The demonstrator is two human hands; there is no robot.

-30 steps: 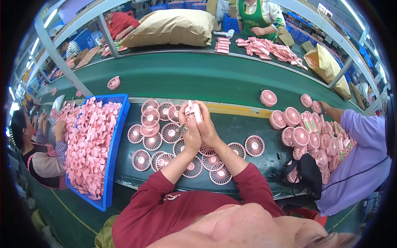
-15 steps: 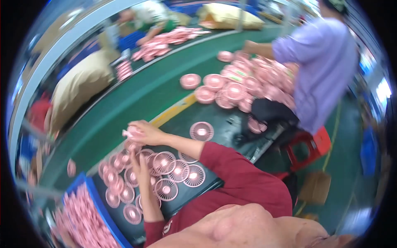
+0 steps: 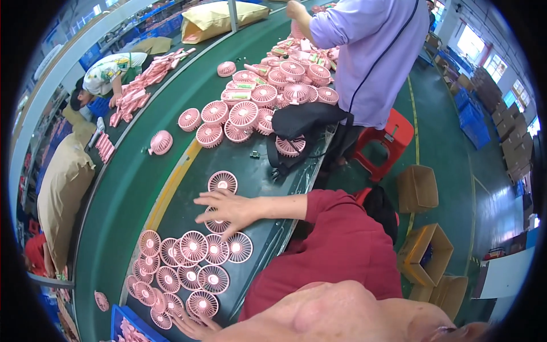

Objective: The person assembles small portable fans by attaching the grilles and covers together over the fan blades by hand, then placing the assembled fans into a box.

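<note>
Pink fan grilles (image 3: pixel 194 246), round and spoked, lie flat on the dark green table (image 3: pixel 256 178), most of them gathered in an overlapping cluster between the person's two hands. The right hand (image 3: pixel 231 211) is palm down with its fingers spread wide, closed on nothing, over one grille that it partly covers; another grille (image 3: pixel 222 182) lies just beyond its fingers. The left hand (image 3: pixel 196 328) is down at the lower edge with its fingers stretched out beside the nearest grilles; it is cut off there, so I cannot tell whether it has hold of one. Just past that end of the cluster stands a blue crate (image 3: pixel 139 320) with pink pieces inside. A yellow strip (image 3: pixel 171 194) runs along part of the table's far edge, and beyond it lies a green conveyor belt (image 3: pixel 128 194) bearing a caged pink fan head (image 3: pixel 161 142). Farther along the table, a black bag (image 3: pixel 307 119) rests against a heap of pink fan heads (image 3: pixel 244 115), where a co-worker in a purple top (image 3: pixel 370 62) stands near a red stool (image 3: pixel 399 125). Across the belt are a full brown sack (image 3: pixel 64 196), a small stack of pink parts (image 3: pixel 105 147) and a pile of long pink pieces (image 3: pixel 137 94), over which another co-worker (image 3: pixel 111 73) bends. Cardboard boxes (image 3: pixel 419 189) stand on the floor to the right.
</note>
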